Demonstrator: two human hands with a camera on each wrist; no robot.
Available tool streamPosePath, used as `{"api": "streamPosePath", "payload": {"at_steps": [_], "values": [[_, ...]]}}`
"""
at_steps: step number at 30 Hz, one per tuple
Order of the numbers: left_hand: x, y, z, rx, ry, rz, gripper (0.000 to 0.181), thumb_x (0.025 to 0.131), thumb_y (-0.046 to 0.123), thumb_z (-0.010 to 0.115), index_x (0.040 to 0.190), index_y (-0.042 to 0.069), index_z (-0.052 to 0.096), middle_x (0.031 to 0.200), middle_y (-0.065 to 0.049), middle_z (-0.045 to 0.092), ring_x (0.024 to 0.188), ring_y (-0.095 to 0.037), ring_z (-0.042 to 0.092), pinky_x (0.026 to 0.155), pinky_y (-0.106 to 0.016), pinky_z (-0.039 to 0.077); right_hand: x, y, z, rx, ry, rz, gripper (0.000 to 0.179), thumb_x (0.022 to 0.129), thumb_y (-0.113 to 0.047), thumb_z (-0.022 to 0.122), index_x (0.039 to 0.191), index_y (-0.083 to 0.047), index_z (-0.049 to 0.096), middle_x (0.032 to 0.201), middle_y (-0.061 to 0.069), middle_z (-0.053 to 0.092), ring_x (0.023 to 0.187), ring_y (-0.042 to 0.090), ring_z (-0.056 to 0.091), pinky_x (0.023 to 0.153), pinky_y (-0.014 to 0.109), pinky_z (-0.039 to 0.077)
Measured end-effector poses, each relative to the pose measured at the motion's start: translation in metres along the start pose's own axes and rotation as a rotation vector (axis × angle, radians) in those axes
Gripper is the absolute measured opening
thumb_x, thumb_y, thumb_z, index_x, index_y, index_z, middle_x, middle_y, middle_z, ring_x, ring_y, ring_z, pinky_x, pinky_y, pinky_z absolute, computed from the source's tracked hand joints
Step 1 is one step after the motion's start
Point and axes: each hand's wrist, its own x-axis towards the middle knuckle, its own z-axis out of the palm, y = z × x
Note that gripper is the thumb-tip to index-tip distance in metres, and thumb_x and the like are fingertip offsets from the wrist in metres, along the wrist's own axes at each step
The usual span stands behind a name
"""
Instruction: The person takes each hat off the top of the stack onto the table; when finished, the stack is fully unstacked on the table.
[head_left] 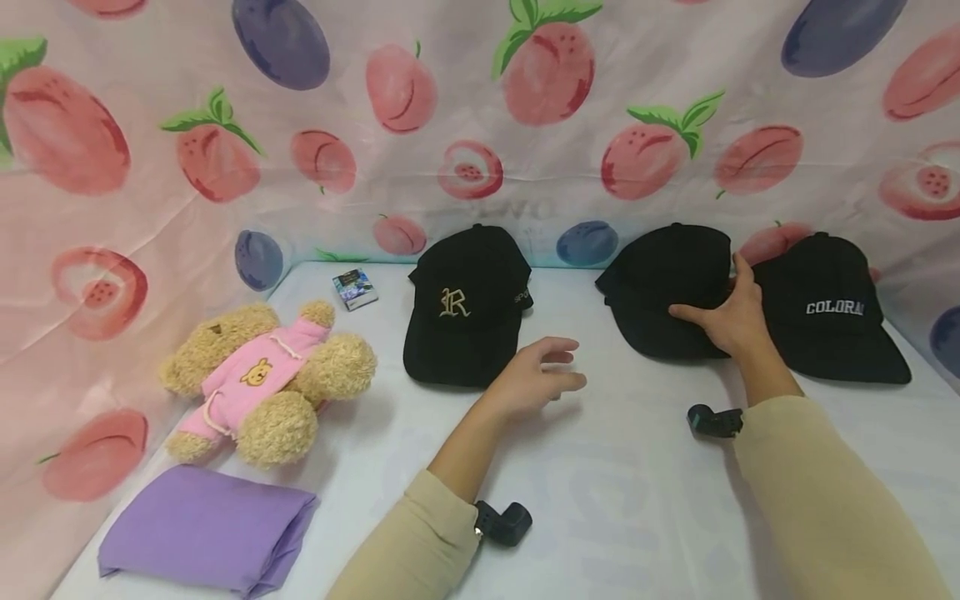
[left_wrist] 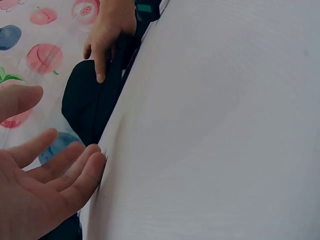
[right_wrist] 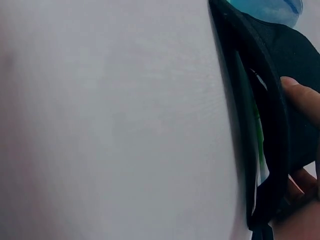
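Note:
My right hand [head_left: 735, 312] grips the right side of a plain black baseball cap [head_left: 660, 283], its thumb on the front and the other fingers behind the edge. The right wrist view shows the thumb [right_wrist: 302, 97] on the dark cloth of the cap [right_wrist: 300, 55], with fingertips at the lower side. Over the white table, my left hand [head_left: 536, 379] hangs with relaxed, spread fingers and holds nothing. It is nearest a black cap with a gold R [head_left: 468, 333]. Just right of my right hand sits a black cap lettered "COLORA" [head_left: 825, 333], partly overlapped by the wrist.
A teddy bear in a pink top [head_left: 262, 375] lies at the left. In front of it is a folded purple cloth [head_left: 206, 529]. A small box [head_left: 355, 288] stands at the back left. Fruit-patterned fabric [head_left: 450, 100] hangs behind the white table [head_left: 615, 483].

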Motion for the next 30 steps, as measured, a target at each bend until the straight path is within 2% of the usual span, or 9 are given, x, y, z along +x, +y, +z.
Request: {"api": "streamPosePath", "payload": {"at_steps": [4, 10, 15, 23, 30], "values": [[-0.001, 0.001, -0.002, 0.02, -0.03, 0.012, 0.053, 0.095, 0.025, 0.071, 0.145, 0.017, 0.058, 0.144, -0.009, 0.062, 0.11, -0.022, 0.068, 0.096, -0.041, 0.056, 0.0, 0.002, -0.001, 0.005, -0.005, -0.003, 0.125, 0.087, -0.038, 0.083, 0.166, -0.014, -0.012, 0.165, 0.034, 0.011, 0.152, 0.051, 0.02, 0.123, 0.065, 0.02], [-0.003, 0.003, -0.006, 0.019, -0.063, 0.033, 0.053, 0.095, 0.025, 0.072, 0.145, 0.015, 0.058, 0.143, -0.011, 0.062, 0.108, -0.025, 0.07, 0.094, -0.041, 0.057, 0.0, 0.006, -0.005, 0.018, -0.003, -0.023, 0.126, 0.086, -0.038, 0.083, 0.166, -0.013, -0.011, 0.165, 0.034, 0.012, 0.152, 0.051, 0.018, 0.122, 0.066, 0.019], [-0.006, 0.007, -0.013, 0.012, -0.068, 0.067, 0.052, 0.095, 0.023, 0.072, 0.145, 0.013, 0.058, 0.144, -0.013, 0.062, 0.107, -0.019, 0.07, 0.091, -0.037, 0.059, 0.0, 0.009, -0.008, 0.017, -0.009, -0.027, 0.125, 0.087, -0.038, 0.082, 0.166, -0.012, -0.011, 0.166, 0.034, 0.01, 0.152, 0.051, 0.019, 0.122, 0.066, 0.02], [-0.012, 0.014, -0.029, -0.015, -0.056, 0.112, 0.05, 0.096, 0.021, 0.07, 0.144, 0.015, 0.059, 0.145, -0.014, 0.06, 0.115, -0.02, 0.068, 0.096, -0.037, 0.058, 0.001, 0.011, -0.011, 0.017, -0.02, -0.027, 0.123, 0.088, -0.037, 0.081, 0.165, -0.01, -0.012, 0.166, 0.035, 0.011, 0.151, 0.053, 0.021, 0.122, 0.066, 0.021], [-0.022, 0.023, -0.047, -0.103, -0.007, 0.134, 0.049, 0.097, 0.02, 0.07, 0.144, 0.018, 0.058, 0.144, -0.005, 0.06, 0.124, -0.02, 0.064, 0.098, -0.037, 0.057, 0.004, 0.016, -0.017, 0.014, -0.02, -0.018, 0.121, 0.089, -0.033, 0.081, 0.165, -0.01, -0.011, 0.166, 0.036, 0.012, 0.15, 0.054, 0.021, 0.122, 0.067, 0.02]]}}
